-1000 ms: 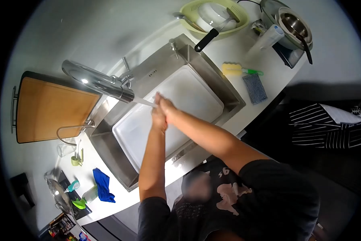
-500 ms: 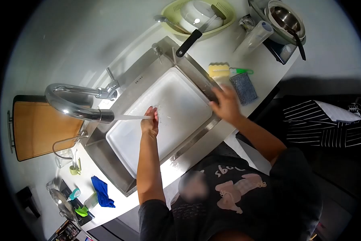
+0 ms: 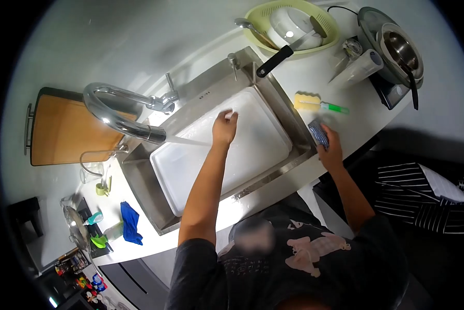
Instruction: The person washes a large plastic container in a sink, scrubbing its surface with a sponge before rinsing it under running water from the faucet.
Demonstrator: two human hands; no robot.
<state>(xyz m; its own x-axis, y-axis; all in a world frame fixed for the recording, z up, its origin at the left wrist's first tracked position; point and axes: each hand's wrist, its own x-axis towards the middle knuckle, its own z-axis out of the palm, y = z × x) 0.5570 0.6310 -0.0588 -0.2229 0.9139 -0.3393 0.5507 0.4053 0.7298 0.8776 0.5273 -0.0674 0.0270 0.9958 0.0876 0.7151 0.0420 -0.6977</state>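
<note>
My right hand (image 3: 332,151) is closed around a grey scouring pad (image 3: 318,133), held at the right rim of the sink. Over the large white tray (image 3: 252,150), my left hand (image 3: 224,129) is empty, its fingers loosely curved and apart. The tray lies in the stainless steel sink (image 3: 139,181). From the curved faucet (image 3: 123,124), water runs in a stream towards my left forearm and the tray. A yellow sponge brush (image 3: 307,102) with a green handle lies on the counter beyond my right hand.
A black-handled knife (image 3: 276,61) rests across a green basket (image 3: 257,20) holding a white bowl. Stacked bowls and a pan (image 3: 399,49) stand at the back right. A wooden board (image 3: 72,134) leans left of the faucet; a blue cloth (image 3: 131,223) lies nearby.
My right hand has taken hold of the scouring pad and drawn it to the sink's edge. My left hand has left the water stream and shifted farther over the tray. The view has shifted.
</note>
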